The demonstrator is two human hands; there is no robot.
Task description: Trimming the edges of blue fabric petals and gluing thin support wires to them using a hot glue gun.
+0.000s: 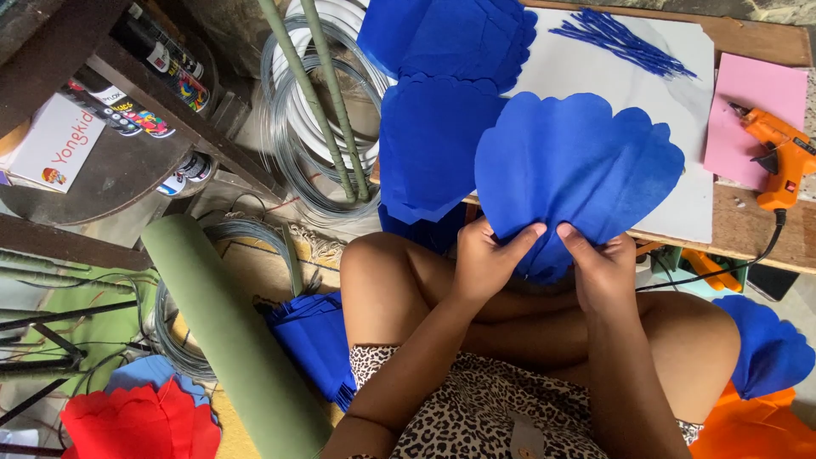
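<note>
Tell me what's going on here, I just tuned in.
A seated person holds a blue scalloped paper petal by its narrow base, the left hand and right hand pinching it together over their lap. More blue petals lie on the low wooden table ahead, beside an orange glue gun and a pink sheet. Wire coils and a green roll sit to the left.
</note>
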